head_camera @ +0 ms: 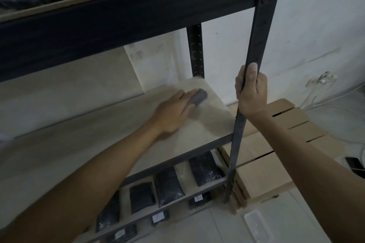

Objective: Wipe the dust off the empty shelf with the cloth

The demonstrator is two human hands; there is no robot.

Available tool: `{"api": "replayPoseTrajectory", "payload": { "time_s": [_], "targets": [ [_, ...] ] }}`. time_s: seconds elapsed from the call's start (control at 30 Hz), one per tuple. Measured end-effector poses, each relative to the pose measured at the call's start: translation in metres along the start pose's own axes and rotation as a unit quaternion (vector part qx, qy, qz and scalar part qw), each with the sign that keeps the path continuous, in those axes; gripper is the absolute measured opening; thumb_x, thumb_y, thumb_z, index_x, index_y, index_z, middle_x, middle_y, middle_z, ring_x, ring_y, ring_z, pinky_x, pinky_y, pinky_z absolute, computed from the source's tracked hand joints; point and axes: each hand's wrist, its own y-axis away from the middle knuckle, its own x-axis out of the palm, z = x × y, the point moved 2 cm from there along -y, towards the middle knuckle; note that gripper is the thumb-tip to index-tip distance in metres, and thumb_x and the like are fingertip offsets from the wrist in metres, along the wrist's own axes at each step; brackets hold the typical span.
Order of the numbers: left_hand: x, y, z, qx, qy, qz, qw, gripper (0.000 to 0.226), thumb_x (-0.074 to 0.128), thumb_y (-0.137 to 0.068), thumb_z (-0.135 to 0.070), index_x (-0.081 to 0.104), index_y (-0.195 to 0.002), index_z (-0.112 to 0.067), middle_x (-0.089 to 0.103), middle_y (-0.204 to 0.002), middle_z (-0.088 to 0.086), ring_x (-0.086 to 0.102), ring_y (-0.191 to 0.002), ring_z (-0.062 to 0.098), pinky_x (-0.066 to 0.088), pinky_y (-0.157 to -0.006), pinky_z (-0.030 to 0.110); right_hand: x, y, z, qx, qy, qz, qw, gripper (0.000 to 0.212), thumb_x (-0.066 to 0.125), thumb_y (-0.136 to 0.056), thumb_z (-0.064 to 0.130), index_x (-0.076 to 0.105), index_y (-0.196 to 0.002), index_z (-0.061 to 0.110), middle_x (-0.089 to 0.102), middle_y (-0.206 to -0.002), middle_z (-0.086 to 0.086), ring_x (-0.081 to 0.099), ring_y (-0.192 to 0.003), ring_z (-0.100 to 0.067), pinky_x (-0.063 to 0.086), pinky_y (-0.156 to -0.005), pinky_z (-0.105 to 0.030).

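Left hand (171,112) held the grey cloth (60,97) bunched under its fingers, pressed down on the empty shelf (98,134). The hand was blurred, so the exact lie of the fingers was unclear; they looked curled over the wad, one end of which poked out past the fingertips. Right hand (250,92) was closed around the black front upright (254,45) at centre right of the frame, thumb up along the metal, apparently bracing the rack.

Risks, as judged:
- The cloth was wadded small, so each pass covers a narrow strip. Streaks of dust could be left between passes.
- The wad sat near the far right corner of the board, close to the rear upright (195,49). Dust pushed that way may pack into the corner or against the wall (227,45) rather than lift.
- Dust swept over the front or right edge would fall onto the black packets (168,185) on the shelf below, or onto the cardboard boxes (286,120) beside the rack.
- A loose hold on the protruding end could let the cloth slip out mid-stroke.

Shelf: a pale board in a black metal frame, running from lower left to centre, bare apart from hand and cloth. The surface looked dull and even; dust could not be made out in this dim light.
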Motion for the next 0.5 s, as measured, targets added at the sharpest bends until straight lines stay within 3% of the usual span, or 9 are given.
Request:
{"api": "replayPoseTrajectory", "payload": {
  "time_s": [0.13,0.2,0.37,0.5],
  "targets": [
    [0.023,-0.010,0.007,-0.023,-0.080,0.043,0.996,0.054,0.033,-0.108,-0.041,0.017,-0.158,-0.032,0.046,-0.139,0.006,0.056,-0.115,0.028,0.045,-0.080,0.036,0.001,0.000,-0.001,0.001,-0.013,0.000,1.000,0.087,0.027,-0.085,0.087,0.037,-0.059,0.005,0.032,-0.052,-0.008,0.028,-0.046,-0.022,0.022,-0.048,-0.036],
    [0.028,0.001,-0.001,0.013,-0.086,0.040,0.995,0.055,0.034,-0.108,-0.038,0.017,-0.159,-0.030,0.045,-0.138,0.006,0.056,-0.113,0.025,0.044,-0.076,0.034,0.000,0.000,-0.002,0.000,-0.011,0.000,1.000,0.090,0.026,-0.086,0.086,0.037,-0.060,0.001,0.033,-0.052,-0.009,0.028,-0.046,-0.023,0.022,-0.048,-0.038],
    [0.032,0.045,-0.033,0.077,-0.064,0.043,0.994,0.056,0.037,-0.107,-0.037,0.019,-0.159,-0.026,0.038,-0.153,0.006,0.051,-0.123,0.022,0.050,-0.091,0.034,-0.001,0.000,-0.002,-0.015,-0.005,0.000,1.000,0.092,0.026,-0.089,0.084,0.037,-0.060,-0.003,0.034,-0.052,-0.021,0.029,-0.046,-0.031,0.024,-0.044,-0.047],
    [0.037,0.079,-0.051,0.156,-0.015,0.099,0.983,0.054,0.038,-0.107,-0.038,0.024,-0.158,-0.028,0.045,-0.142,0.004,0.053,-0.106,0.016,0.053,-0.081,0.032,-0.001,0.000,0.001,-0.013,-0.007,-0.005,1.000,0.094,0.028,-0.089,0.084,0.036,-0.059,-0.004,0.033,-0.051,-0.026,0.029,-0.045,-0.040,0.024,-0.043,-0.052]
  ]
}}
